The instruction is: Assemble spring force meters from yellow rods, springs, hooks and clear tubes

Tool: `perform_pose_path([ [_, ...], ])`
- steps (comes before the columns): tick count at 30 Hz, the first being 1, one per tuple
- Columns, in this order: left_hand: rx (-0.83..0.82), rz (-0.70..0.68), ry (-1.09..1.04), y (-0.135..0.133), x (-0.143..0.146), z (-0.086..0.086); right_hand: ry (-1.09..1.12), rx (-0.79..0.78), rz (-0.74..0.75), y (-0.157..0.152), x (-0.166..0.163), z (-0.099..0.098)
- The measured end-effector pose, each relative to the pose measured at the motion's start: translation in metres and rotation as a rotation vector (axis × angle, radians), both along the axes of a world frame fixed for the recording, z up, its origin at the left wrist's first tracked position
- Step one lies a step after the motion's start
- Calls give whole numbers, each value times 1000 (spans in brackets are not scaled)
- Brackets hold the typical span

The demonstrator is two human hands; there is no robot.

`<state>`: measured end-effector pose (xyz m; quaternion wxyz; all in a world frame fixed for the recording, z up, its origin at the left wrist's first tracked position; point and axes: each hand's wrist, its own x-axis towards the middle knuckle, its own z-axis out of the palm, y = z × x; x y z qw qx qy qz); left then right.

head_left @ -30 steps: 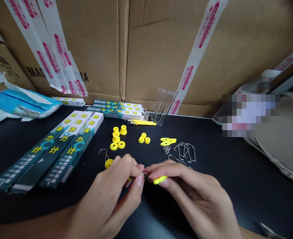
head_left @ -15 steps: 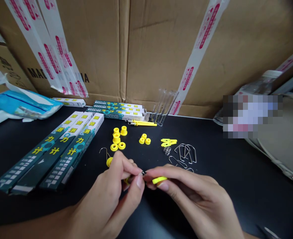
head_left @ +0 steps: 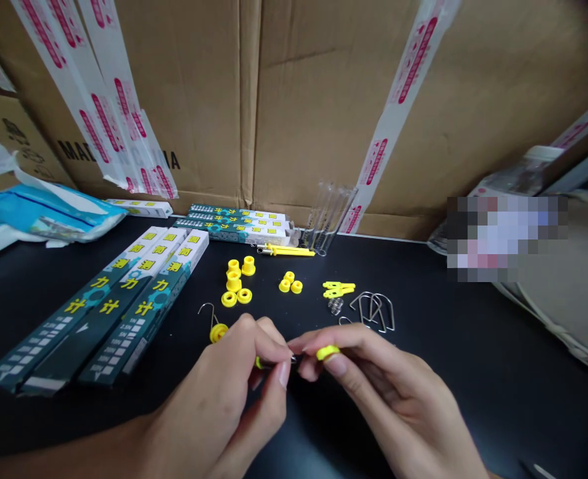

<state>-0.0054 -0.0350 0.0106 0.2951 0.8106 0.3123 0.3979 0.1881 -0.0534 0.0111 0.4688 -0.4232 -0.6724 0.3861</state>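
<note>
My left hand point(head_left: 234, 392) and my right hand point(head_left: 388, 392) meet fingertip to fingertip low over the black table point(head_left: 473, 346). The right fingers pinch a small flat yellow plastic piece point(head_left: 327, 351). The left fingers pinch a small part with a bit of yellow point(head_left: 259, 362) showing and a thin metal end between the two hands. Just behind the left hand lies a yellow cap with a wire hook point(head_left: 214, 326). Farther back lie several yellow caps point(head_left: 237, 283), two small yellow rollers point(head_left: 291, 284), yellow flat pieces point(head_left: 338, 288), a small spring point(head_left: 334, 306) and bent wire hooks point(head_left: 374, 309).
Three long dark green boxes point(head_left: 109, 313) lie at the left, more boxes point(head_left: 237, 223) and clear tubes point(head_left: 328, 213) at the back. Taped cardboard cartons point(head_left: 274, 100) wall off the rear. A blue-white bag point(head_left: 49, 209) sits far left, a beige bag point(head_left: 563, 293) at the right.
Both hands stay joined at the fingertips; the yellow piece in my right fingers has turned, showing less of its length. The view has shifted slightly downward.
</note>
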Motion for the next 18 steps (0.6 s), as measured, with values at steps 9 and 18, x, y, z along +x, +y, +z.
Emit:
perform_pose_path([
  [9,115,61,22,4,5,-10,-282,169,-43,-2,-3,-14],
  [18,128,70,11,3,11,-12,-265,393,-179,4,-6,-8],
])
